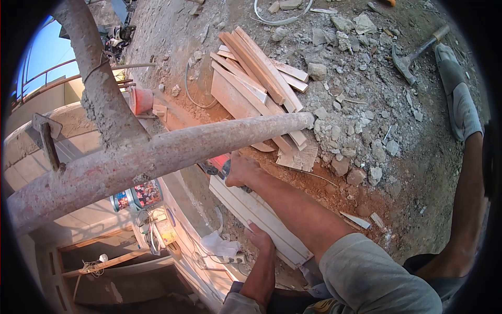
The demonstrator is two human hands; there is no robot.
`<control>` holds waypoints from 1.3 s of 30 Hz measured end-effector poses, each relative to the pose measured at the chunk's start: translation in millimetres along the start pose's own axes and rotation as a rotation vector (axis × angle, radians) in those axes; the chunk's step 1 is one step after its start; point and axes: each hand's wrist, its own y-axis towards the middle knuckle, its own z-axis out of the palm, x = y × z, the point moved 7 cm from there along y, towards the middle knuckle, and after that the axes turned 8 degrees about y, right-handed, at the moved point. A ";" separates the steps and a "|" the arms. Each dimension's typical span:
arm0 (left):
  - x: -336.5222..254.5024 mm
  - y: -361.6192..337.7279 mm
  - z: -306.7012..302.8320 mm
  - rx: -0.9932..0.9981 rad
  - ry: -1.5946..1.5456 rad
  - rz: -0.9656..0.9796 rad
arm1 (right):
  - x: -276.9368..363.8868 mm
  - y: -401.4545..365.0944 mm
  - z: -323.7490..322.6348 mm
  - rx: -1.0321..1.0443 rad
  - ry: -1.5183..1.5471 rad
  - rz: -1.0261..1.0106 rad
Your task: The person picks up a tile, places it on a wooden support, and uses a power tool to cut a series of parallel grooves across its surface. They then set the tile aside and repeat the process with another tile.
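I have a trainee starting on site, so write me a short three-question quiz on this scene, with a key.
1. True or false: the left hand touches the pale grooved board.

2. Multiple choice: what does the right hand hold?
A. a paintbrush
B. a red tool
C. a trowel

3. Fill the gap: on the rubble-strewn ground, a ____ lies next to the grey shoe.

Key:
1. True; the thumb shows on its surface, near the edge.
2. B; much of it is hidden by the hand and the thick pipe.
3. hammer
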 end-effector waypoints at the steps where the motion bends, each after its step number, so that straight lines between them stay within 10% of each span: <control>1: -4.1 -2.9 -1.5 0.007 0.027 -0.010 | -0.2 -2.7 -0.5 0.007 0.000 0.006; 39: 1.6 3.5 -2.8 -0.052 0.078 0.066 | 9.0 28.2 6.0 0.055 -0.021 -0.018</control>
